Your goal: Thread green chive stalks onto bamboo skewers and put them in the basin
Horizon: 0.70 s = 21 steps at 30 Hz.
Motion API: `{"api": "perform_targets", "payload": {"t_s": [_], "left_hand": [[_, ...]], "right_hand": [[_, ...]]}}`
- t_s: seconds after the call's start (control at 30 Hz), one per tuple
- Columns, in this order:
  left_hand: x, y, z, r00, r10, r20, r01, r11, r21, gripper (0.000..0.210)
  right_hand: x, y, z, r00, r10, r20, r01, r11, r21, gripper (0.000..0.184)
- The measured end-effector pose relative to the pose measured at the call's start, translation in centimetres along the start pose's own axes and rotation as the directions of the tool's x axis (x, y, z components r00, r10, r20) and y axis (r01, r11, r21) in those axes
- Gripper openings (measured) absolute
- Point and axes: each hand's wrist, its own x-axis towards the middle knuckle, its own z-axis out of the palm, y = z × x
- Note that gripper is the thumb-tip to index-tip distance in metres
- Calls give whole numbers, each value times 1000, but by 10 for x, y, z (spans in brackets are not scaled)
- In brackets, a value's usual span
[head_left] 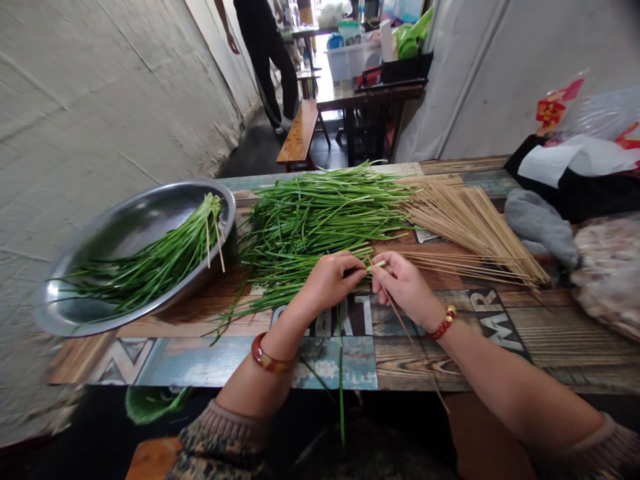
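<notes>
My left hand (336, 277) is closed in a pinch on a few garlic chives (341, 373), whose green leaves hang down past the table's front edge. Against it, my right hand (403, 283) grips a thin bamboo skewer (404, 320) that slants down toward me. The pale chive ends meet the skewer between my fingertips; whether it pierces them I cannot tell. Just beyond my hands lies a big pile of loose chives (320, 213). To its right spreads a heap of bare skewers (470, 227).
A steel basin (135, 200) at the left holds skewered chives (170, 253). On the right are a grey cloth (540, 223) and a clear bag of pale pieces (610, 273). Beyond the table stand a wooden bench (299, 133), another table (370, 95) and a person in dark trousers (267, 53).
</notes>
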Motion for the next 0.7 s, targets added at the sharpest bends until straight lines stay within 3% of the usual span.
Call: {"api": "perform_targets", "payload": {"t_s": [0.1,0.23,0.3,0.43,0.7], "left_hand": [[1,-3,-3,999,-3,-42,4,1000,10,14],[3,-13,-9,959,-55,-280,90,989,115,17],[4,-18,-10,948,-35,-317,94,980,173,16],[3,-19,-9,975,12,-220,45,967,252,14],[2,-16,-5,998,-21,-60,43,921,386,11]], "right_hand": [[0,1,0,999,-34,-29,33,998,-48,26],[0,3,0,998,-69,-3,68,990,-125,24],[0,3,0,997,-72,3,72,991,-116,24],[-1,1,-3,998,-53,15,55,994,-93,26],[-2,1,-5,998,-11,69,18,995,-96,22]]}}
